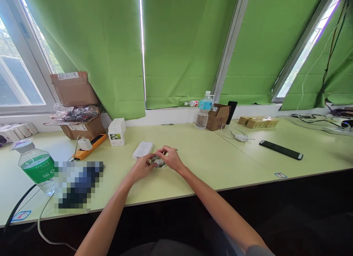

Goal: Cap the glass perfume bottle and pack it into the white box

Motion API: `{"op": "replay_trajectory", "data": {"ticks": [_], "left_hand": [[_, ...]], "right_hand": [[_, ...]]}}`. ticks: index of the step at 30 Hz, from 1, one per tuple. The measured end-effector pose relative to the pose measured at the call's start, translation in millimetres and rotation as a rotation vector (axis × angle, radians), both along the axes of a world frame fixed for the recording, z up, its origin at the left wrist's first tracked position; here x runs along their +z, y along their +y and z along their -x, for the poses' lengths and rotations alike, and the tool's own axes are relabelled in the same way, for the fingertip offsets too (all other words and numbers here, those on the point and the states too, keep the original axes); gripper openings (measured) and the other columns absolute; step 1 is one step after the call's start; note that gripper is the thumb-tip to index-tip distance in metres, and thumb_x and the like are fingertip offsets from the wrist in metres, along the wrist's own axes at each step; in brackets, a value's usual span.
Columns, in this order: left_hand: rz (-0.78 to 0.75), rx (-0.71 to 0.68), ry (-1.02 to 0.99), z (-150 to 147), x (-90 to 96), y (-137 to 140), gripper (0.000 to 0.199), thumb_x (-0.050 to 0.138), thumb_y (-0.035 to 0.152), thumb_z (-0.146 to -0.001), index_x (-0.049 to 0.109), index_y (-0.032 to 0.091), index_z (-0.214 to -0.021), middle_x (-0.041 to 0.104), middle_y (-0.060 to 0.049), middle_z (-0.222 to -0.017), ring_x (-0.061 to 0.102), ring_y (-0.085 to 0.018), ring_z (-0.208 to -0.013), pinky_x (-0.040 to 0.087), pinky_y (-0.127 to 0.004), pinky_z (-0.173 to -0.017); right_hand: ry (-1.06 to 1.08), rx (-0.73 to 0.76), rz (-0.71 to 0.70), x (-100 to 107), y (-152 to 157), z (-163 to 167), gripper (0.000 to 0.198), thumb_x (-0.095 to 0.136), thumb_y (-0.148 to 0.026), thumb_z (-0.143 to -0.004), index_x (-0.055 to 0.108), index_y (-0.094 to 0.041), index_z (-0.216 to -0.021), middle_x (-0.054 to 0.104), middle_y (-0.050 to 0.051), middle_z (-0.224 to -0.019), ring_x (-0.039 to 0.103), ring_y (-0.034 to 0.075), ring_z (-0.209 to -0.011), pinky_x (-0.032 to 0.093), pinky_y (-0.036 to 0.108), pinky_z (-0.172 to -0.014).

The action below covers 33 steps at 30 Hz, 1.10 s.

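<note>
Both hands meet over the pale yellow-green table. Between them is a small shiny, crinkled item in clear wrapping; its exact kind I cannot make out. My left hand closes on its left side with thumb and fingers. My right hand is bent over its upper right edge, fingertips pinched together at the wrapping. Just behind my left hand lies a flat white box with small print. Farther back to the left, several white boxes with a green picture stand in a row.
On the left are a green-labelled water bottle, an orange power strip and brown cartons. Toward the back stand a large bottle and an open carton. To the right lie a white charger, golden boxes and a black slab.
</note>
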<state>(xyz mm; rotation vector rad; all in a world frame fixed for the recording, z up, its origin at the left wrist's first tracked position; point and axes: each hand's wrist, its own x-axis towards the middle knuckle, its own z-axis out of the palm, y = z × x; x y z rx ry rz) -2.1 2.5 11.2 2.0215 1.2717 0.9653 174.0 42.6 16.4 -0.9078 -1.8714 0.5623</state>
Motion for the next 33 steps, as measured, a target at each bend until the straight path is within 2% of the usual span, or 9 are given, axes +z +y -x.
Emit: {"op": "replay_trajectory", "data": {"ticks": [7, 14, 18, 21, 24, 27, 33], "left_hand": [[0.008, 0.004, 0.001, -0.2, 0.9, -1.2, 0.039, 0.053, 0.035, -0.081, 0.059, 0.02, -0.116, 0.064, -0.006, -0.102, 0.055, -0.012, -0.06, 0.044, -0.024, -0.056], [-0.007, -0.008, -0.001, 0.7, -3.7, 2.0, 0.035, 0.053, 0.035, -0.082, 0.061, 0.021, -0.113, 0.063, -0.004, -0.1, 0.056, -0.012, -0.06, 0.045, -0.024, -0.057], [-0.03, -0.01, 0.01, 1.0, -4.9, 3.6, 0.031, 0.053, 0.036, -0.082, 0.062, 0.021, -0.108, 0.062, -0.004, -0.099, 0.056, -0.012, -0.064, 0.046, -0.024, -0.06], [-0.037, -0.013, 0.01, 0.9, -3.9, 3.2, 0.033, 0.054, 0.036, -0.082, 0.061, 0.021, -0.11, 0.062, -0.004, -0.098, 0.055, -0.011, -0.061, 0.046, -0.025, -0.059], [-0.034, -0.007, 0.015, 0.6, -2.9, 2.3, 0.035, 0.055, 0.035, -0.081, 0.061, 0.021, -0.112, 0.062, -0.004, -0.097, 0.054, -0.011, -0.058, 0.045, -0.025, -0.057], [-0.034, -0.006, 0.01, 0.5, -2.8, 1.8, 0.035, 0.055, 0.035, -0.081, 0.061, 0.021, -0.112, 0.063, -0.004, -0.098, 0.055, -0.011, -0.058, 0.044, -0.024, -0.056], [0.006, -0.029, 0.002, 1.4, -2.2, 1.8, 0.036, 0.053, 0.035, -0.082, 0.059, 0.022, -0.115, 0.062, -0.004, -0.101, 0.055, -0.011, -0.06, 0.044, -0.024, -0.056]], "right_hand": [[-0.034, -0.041, 0.006, -4.8, 4.5, 0.5, 0.024, 0.062, -0.042, -0.082, 0.063, -0.019, -0.077, 0.069, 0.002, -0.075, 0.061, 0.015, -0.067, 0.047, 0.027, -0.063], [-0.064, -0.038, -0.033, -5.5, 4.1, -2.7, 0.024, 0.065, -0.043, -0.081, 0.065, -0.02, -0.085, 0.069, 0.001, -0.078, 0.062, 0.015, -0.069, 0.048, 0.026, -0.065], [-0.084, -0.036, -0.048, -3.3, 1.4, -4.2, 0.03, 0.068, -0.044, -0.078, 0.066, -0.021, -0.097, 0.071, 0.003, -0.087, 0.063, 0.016, -0.074, 0.049, 0.028, -0.068], [-0.064, -0.007, -0.083, -1.0, -1.0, -3.8, 0.029, 0.063, -0.04, -0.084, 0.066, -0.022, -0.105, 0.071, 0.004, -0.092, 0.064, 0.017, -0.08, 0.049, 0.029, -0.071], [-0.07, 0.013, -0.129, 1.3, -3.0, -2.8, 0.019, 0.055, -0.034, -0.089, 0.07, -0.023, -0.094, 0.072, 0.003, -0.089, 0.064, 0.017, -0.08, 0.048, 0.029, -0.073], [-0.073, 0.022, -0.129, 3.2, -3.8, -2.2, 0.019, 0.055, -0.032, -0.089, 0.071, -0.022, -0.084, 0.073, 0.003, -0.084, 0.064, 0.018, -0.079, 0.047, 0.029, -0.072], [-0.027, 0.048, -0.047, 3.4, -3.3, -1.6, 0.017, 0.057, -0.032, -0.087, 0.069, -0.02, -0.083, 0.072, 0.003, -0.081, 0.063, 0.016, -0.076, 0.047, 0.027, -0.068]]}}
